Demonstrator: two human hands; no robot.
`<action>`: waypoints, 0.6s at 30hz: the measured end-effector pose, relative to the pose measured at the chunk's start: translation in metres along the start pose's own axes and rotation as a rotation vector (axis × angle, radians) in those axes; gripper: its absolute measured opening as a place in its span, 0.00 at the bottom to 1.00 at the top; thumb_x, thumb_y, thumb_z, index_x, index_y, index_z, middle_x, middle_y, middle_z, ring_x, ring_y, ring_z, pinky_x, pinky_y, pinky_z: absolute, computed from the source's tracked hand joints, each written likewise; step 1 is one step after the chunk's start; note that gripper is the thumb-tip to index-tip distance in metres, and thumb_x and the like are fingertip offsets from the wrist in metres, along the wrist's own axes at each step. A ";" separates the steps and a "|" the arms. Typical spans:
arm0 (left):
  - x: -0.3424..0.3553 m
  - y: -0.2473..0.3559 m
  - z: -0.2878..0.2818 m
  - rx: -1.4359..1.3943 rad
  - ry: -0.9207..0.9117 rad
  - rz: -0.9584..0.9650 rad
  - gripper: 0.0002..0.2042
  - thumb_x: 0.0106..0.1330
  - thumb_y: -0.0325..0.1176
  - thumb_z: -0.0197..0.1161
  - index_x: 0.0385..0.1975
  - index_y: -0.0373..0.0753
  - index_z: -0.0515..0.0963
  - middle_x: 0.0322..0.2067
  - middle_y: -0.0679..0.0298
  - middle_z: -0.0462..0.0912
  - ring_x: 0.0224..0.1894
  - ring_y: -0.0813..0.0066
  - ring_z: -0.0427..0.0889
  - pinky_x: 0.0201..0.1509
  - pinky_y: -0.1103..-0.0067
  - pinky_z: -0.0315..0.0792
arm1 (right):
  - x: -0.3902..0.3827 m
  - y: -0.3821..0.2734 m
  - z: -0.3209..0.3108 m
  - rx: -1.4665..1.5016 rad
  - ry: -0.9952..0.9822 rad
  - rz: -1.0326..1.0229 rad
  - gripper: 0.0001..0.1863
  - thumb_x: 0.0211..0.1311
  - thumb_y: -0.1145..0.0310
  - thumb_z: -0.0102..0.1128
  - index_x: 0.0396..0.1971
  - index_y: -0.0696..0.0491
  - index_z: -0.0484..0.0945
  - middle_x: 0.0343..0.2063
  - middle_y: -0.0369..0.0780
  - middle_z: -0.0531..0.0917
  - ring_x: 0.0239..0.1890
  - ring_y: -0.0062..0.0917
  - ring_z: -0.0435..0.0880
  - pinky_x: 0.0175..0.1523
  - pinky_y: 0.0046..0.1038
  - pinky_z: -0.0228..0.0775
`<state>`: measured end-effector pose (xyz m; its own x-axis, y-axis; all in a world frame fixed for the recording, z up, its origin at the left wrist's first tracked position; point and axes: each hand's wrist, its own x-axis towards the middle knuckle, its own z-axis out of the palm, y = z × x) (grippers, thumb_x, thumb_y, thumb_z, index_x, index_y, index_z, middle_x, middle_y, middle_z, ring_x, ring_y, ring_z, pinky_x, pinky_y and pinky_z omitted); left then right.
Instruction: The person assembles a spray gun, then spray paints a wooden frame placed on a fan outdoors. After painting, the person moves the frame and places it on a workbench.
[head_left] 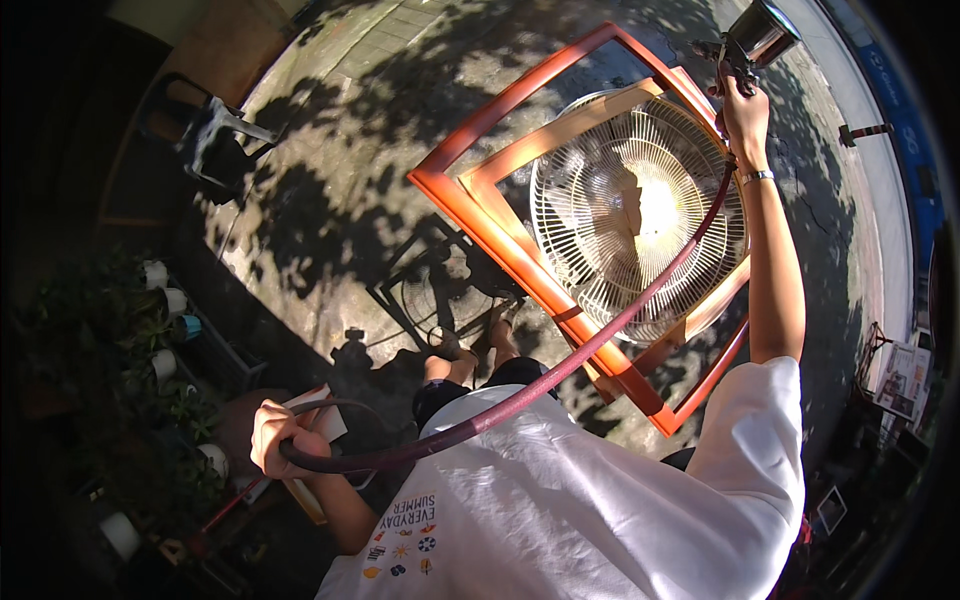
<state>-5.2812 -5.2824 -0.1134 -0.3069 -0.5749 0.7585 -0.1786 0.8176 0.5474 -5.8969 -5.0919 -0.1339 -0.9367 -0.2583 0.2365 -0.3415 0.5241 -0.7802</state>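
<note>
At the far right, my right hand [746, 125] is closed round the handle of a spray gun with a shiny metal cup [764, 34]. A dark red air hose [540, 390] runs from the gun down across my shirt. My left hand [283, 440], at the lower left, grips this hose in a loop. Between them an orange-red frame [490, 215] lies tilted over a round wire fan grille [575, 210]. A paler wooden frame [570, 130] sits under the orange-red one, also across the grille. The gun is beside the frame's far right side; whether it sprays, I cannot tell.
A dark stool [215, 140] stands at the far left on the sunlit pavement [320, 240]. Potted plants [160, 365] line the left side. My bare legs [455, 362] are close to the frame's near left edge. A blue banner [885, 110] runs along the right.
</note>
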 end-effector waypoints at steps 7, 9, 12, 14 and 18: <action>0.011 -0.023 -0.006 -0.025 -0.050 -0.012 0.14 0.49 0.21 0.62 0.13 0.34 0.61 0.12 0.64 0.61 0.15 0.75 0.59 0.20 0.81 0.51 | -0.036 -0.021 -0.022 0.031 -0.094 0.039 0.20 0.68 0.54 0.57 0.27 0.57 0.81 0.16 0.34 0.80 0.08 0.14 0.70 0.13 0.21 0.58; 0.013 -0.035 -0.009 -0.069 -0.032 -0.051 0.17 0.51 0.26 0.65 0.12 0.34 0.60 0.12 0.65 0.60 0.15 0.76 0.59 0.20 0.81 0.50 | -0.081 -0.049 -0.023 0.175 -0.196 0.037 0.17 0.70 0.58 0.55 0.30 0.57 0.79 0.18 0.34 0.80 0.07 0.13 0.68 0.11 0.20 0.55; 0.020 -0.054 -0.019 -0.116 -0.061 -0.087 0.23 0.61 0.37 0.65 0.12 0.34 0.60 0.12 0.65 0.60 0.15 0.76 0.59 0.21 0.81 0.50 | -0.145 -0.086 -0.025 0.262 -0.324 0.072 0.14 0.70 0.61 0.56 0.38 0.58 0.79 0.19 0.34 0.80 0.07 0.12 0.67 0.10 0.18 0.53; 0.026 -0.063 -0.022 -0.099 -0.103 -0.036 0.30 0.67 0.53 0.57 0.12 0.34 0.60 0.12 0.65 0.60 0.15 0.76 0.59 0.20 0.81 0.51 | -0.185 -0.114 -0.024 0.247 -0.366 0.109 0.13 0.69 0.63 0.57 0.39 0.59 0.79 0.19 0.34 0.80 0.07 0.12 0.66 0.10 0.18 0.53; 0.027 -0.086 -0.032 -0.072 -0.115 -0.031 0.32 0.68 0.56 0.52 0.11 0.34 0.60 0.11 0.65 0.60 0.14 0.76 0.60 0.19 0.80 0.51 | -0.232 -0.141 -0.031 0.221 -0.548 0.265 0.12 0.67 0.65 0.61 0.41 0.59 0.80 0.22 0.35 0.82 0.11 0.10 0.70 0.15 0.16 0.57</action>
<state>-5.2444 -5.3688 -0.1288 -0.4083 -0.5891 0.6973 -0.1232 0.7925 0.5974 -5.6333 -5.0805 -0.0604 -0.7920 -0.5504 -0.2644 -0.0256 0.4626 -0.8862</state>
